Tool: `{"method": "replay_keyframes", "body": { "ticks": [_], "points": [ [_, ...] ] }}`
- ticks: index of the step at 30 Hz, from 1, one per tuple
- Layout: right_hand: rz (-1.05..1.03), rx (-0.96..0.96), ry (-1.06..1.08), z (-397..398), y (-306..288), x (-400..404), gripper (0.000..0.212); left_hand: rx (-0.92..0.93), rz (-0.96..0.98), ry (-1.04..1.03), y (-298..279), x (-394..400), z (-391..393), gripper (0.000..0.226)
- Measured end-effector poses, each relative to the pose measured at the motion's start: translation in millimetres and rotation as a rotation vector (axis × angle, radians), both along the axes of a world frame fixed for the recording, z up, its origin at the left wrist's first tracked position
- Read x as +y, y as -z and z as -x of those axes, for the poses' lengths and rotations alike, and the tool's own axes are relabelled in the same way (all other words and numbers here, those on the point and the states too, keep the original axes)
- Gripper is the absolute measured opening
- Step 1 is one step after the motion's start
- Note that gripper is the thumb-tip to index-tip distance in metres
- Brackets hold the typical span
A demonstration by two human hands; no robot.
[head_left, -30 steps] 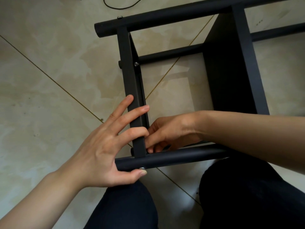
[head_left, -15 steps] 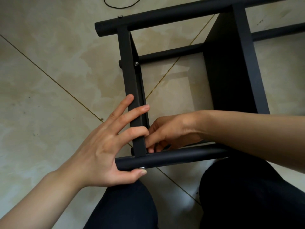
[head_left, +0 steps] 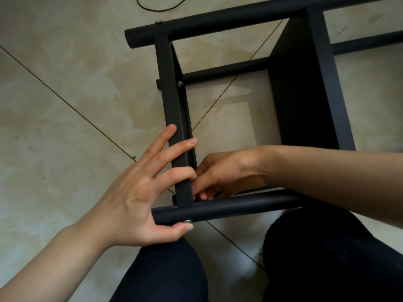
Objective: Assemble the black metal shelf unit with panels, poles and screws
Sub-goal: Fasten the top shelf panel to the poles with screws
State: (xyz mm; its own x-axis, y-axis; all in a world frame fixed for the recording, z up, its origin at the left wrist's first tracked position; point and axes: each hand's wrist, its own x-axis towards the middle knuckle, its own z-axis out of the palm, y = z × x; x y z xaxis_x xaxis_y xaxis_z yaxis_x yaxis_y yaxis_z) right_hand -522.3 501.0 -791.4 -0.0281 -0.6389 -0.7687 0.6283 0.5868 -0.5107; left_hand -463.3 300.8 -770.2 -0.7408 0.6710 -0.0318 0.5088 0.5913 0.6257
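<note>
The black shelf unit lies on its side on the tiled floor. Its end panel (head_left: 172,101) runs between the far pole (head_left: 218,20) and the near pole (head_left: 239,205). My left hand (head_left: 130,192) spreads over the panel's edge with mostly straight fingers. Its thumb presses under the near pole beside a silver screw head (head_left: 187,221). My right hand (head_left: 226,171) reaches inside the frame. Its curled fingertips pinch something small at the corner where panel and near pole meet; that part is hidden.
A second panel (head_left: 305,94) stands to the right, with a lower pole (head_left: 224,70) and a fitted screw (head_left: 179,83) behind. My knees (head_left: 165,271) sit just below the near pole. A black cable (head_left: 157,7) lies at the top.
</note>
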Motion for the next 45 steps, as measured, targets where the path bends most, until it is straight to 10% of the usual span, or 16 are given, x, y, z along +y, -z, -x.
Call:
{"method": "replay_keyframes", "body": {
  "ticks": [30,39,45],
  "points": [
    [0.047,0.060,0.062,3,-15,19,0.010,-0.002,0.006,-0.077,0,-4,-11,0.074],
    [-0.175,0.664,-0.267,-12,-49,54,0.038,-0.473,-0.311,-0.625,7,3,-50,0.103],
    [-0.256,0.955,-0.285,-45,-62,55,0.036,-0.691,-0.622,-0.974,25,32,-76,0.047]
  ]
}}
